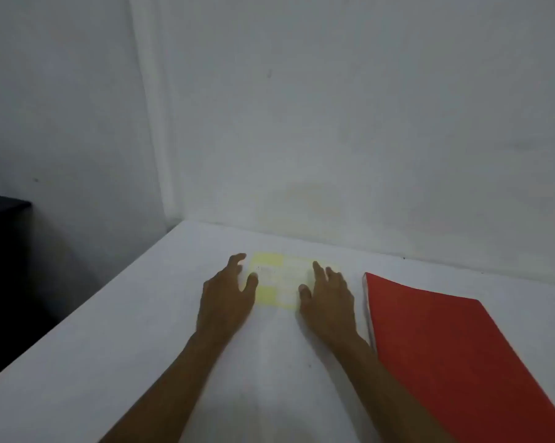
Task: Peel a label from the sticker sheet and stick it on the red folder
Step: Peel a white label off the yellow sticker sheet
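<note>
Sheet (pixel 281 281) lies flat on the white table (pixel 141 330), near the far edge by the wall (pixel 333 123). It's a pale yellow rectangle with lighter rectangular label patches; print on it is too blurred to read. Left hand (pixel 226 295) is at its left edge, fingers spread, gripping nothing, thumb tip over the sheet. Right hand (pixel 328 297) is at its right edge, likewise spread and empty, thumb at the sheet's near right corner. Contact can't be confirmed. Folder (pixel 445 346) is matte red, flat, closed, just right of the right hand, angled toward the near right corner. Dark furniture (pixel 1 238) sits far left.
</note>
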